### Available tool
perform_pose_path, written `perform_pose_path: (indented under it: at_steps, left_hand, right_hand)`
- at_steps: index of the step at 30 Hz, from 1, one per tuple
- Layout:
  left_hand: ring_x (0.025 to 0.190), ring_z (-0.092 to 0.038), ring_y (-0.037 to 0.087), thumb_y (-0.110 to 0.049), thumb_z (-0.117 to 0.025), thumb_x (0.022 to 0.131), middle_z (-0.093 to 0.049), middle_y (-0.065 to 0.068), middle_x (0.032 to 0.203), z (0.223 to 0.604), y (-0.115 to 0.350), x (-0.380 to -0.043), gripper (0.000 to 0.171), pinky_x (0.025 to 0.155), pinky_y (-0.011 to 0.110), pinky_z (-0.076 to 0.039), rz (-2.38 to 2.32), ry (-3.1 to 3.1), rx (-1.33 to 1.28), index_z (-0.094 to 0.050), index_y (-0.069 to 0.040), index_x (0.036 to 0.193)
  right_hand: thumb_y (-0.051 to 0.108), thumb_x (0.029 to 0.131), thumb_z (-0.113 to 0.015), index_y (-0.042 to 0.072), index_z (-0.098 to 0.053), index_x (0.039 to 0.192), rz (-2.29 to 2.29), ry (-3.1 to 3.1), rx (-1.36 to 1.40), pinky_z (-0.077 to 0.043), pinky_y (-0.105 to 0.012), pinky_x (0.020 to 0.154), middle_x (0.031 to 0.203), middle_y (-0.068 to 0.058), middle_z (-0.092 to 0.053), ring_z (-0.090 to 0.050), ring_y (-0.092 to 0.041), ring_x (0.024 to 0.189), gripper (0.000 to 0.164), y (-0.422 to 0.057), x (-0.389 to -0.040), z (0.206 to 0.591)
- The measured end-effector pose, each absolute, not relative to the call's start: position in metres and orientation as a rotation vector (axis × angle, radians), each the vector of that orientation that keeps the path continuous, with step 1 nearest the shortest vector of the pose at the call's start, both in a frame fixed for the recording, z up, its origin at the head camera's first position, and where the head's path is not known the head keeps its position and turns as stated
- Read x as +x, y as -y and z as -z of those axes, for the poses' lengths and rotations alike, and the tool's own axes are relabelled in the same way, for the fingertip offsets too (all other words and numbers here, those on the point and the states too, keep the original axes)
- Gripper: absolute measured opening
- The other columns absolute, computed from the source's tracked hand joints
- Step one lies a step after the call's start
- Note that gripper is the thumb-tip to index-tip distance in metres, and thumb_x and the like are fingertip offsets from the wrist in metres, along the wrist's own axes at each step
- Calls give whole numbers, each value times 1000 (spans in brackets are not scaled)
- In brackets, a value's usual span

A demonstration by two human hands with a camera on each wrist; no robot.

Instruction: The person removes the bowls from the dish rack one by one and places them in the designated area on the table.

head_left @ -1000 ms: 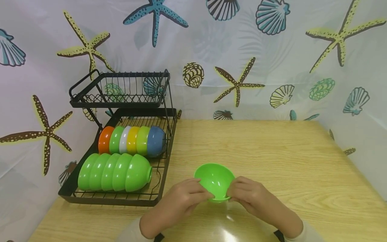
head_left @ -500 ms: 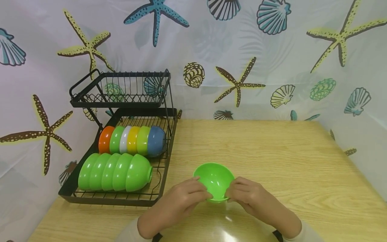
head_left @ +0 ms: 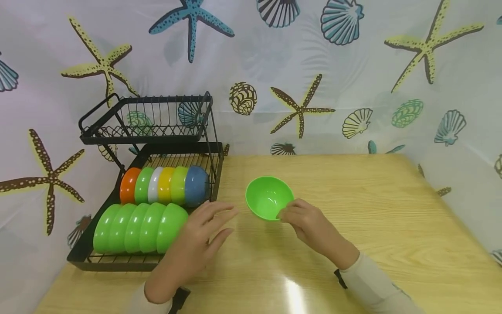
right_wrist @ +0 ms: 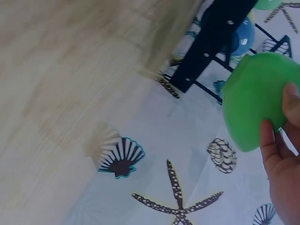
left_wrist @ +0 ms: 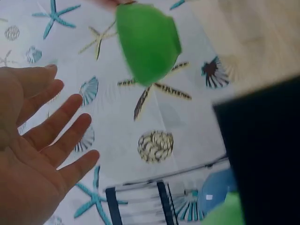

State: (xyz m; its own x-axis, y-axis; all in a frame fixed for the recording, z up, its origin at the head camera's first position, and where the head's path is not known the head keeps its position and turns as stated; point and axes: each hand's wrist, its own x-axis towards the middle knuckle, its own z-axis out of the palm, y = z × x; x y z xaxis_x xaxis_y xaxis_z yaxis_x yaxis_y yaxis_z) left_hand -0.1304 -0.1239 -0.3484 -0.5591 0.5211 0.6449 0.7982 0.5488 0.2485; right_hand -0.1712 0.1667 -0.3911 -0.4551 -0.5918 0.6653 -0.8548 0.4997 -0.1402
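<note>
A green bowl hangs over the table, its hollow side facing the head camera. My right hand pinches its near right rim between thumb and fingers; the right wrist view shows that grip on the bowl from the side. My left hand is off the bowl, to its left, fingers spread and relaxed with nothing in them. In the left wrist view the left palm lies open, apart from the bowl. Behind the left hand stands a row of several nested green bowls, partly covered by it.
A black two-tier dish rack stands on the left of the wooden table. Its lower tier also bears a row of coloured bowls. The upper basket overhangs the back. A patterned curtain closes off the back and sides.
My left hand has let go of the bowl and moved left, fingers opening. The right hand has raised the bowl and carried it away from me. The head view has shifted slightly.
</note>
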Motion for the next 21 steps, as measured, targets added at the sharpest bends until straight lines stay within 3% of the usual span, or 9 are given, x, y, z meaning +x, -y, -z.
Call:
perform_pose_path:
  at_steps: [7,21]
  left_hand:
    - [118,-53,25,-7,-77,80,-56,8,130,348,154,-131,53,91,40,-53,643,2358,-785,-59,-7,130]
    - [125,-45,40,-16,-71,87,-48,18,137,356,191,-118,55,96,60,-43,637,2630,-459,-51,-2,137]
  right_hand:
    - [-13,75,-72,3,-73,91,-511,2334,1058,-57,-29,78,90,-5,-73,-64,-21,88,22,-160,-204,397]
    - [-5,80,-72,1,-74,91,-485,2552,847,-58,-31,77,88,-10,-73,-68,-23,84,13,-154,-233,413]
